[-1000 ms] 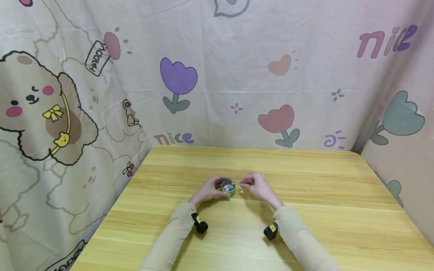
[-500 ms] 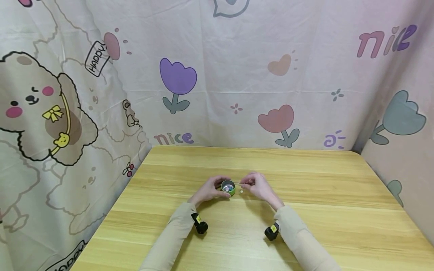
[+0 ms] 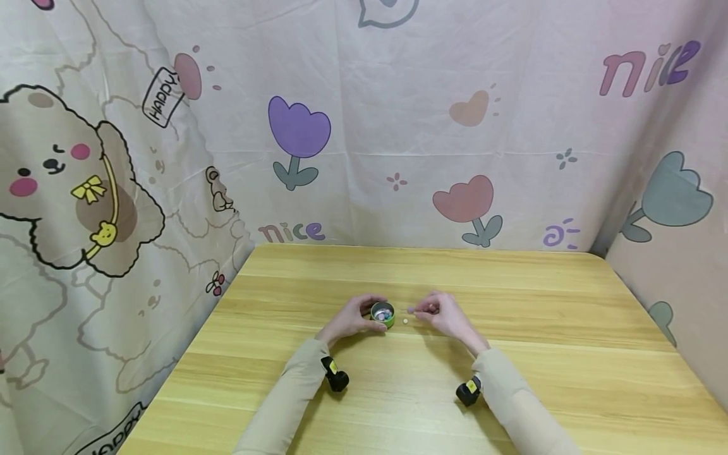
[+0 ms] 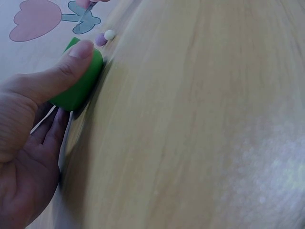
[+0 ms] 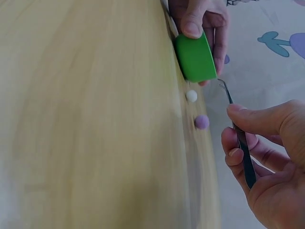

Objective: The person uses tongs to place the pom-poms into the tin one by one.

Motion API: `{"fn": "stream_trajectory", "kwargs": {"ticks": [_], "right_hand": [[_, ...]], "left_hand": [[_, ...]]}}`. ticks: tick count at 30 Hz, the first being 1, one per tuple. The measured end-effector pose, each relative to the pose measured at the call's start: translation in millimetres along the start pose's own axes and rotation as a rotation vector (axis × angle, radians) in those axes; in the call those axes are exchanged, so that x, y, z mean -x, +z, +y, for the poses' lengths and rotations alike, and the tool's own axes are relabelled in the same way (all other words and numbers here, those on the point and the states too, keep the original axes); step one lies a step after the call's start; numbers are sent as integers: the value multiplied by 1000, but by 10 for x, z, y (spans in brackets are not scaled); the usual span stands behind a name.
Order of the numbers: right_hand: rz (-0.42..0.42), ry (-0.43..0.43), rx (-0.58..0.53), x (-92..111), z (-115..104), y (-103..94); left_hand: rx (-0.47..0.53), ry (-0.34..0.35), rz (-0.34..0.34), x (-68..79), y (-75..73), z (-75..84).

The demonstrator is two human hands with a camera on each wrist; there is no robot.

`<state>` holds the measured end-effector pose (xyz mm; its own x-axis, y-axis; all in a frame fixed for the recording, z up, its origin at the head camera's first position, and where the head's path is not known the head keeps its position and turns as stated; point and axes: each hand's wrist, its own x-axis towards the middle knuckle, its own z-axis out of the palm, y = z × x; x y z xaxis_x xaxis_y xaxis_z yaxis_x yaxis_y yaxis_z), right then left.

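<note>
My left hand [image 3: 351,318] holds a small round green container [image 5: 195,59], thumb on the near side and fingers around the far side. It stands upright on the table, and several small pale and coloured pieces show inside it in the head view. My right hand [image 3: 447,316] pinches a pair of dark bent-tip tweezers [image 5: 244,155] between thumb and fingers. The tweezer tips are slightly apart, with nothing between them, and point toward the container's rim. A white ball [image 5: 191,96] and a purple ball [image 5: 201,122] lie on the table between the container and my right hand.
The wooden table [image 3: 364,404] reaches back to a printed cloth backdrop [image 3: 387,126], with more cloth along the left and right sides. Black wrist cameras [image 3: 335,377] sit on both sleeved forearms.
My right hand has drawn back to the right, taking the tweezer tips from over the container's rim. The purple ball now shows near the white one. My left hand stays on the container.
</note>
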<state>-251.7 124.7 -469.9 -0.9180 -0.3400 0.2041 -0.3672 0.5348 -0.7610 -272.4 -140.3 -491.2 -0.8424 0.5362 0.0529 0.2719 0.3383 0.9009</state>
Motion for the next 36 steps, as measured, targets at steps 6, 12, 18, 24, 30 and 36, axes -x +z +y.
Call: {"fn": "stream_trajectory", "kwargs": {"ticks": [6,12,18,24,30,36], "right_hand": [[-16,-19,34,28,62,-37],[-40,-6,31,44,85,-53],[-48,2,47,49,105,-44],[-52,20,50,47,99,-39],[-49,35,59,45,105,-13],[-52,37,61,37,107,2]], "left_hand": [[3,-2,-8,-15,-9,-11],[8,-9,-7,-13,-5,-10],[7,-9,-6,-17,-1,-18],[-1,-6,-5,-15,-4,-21],[-3,-9,-3,-11,-3,-17],[-7,-4,-5,-14,2,-29]]}}
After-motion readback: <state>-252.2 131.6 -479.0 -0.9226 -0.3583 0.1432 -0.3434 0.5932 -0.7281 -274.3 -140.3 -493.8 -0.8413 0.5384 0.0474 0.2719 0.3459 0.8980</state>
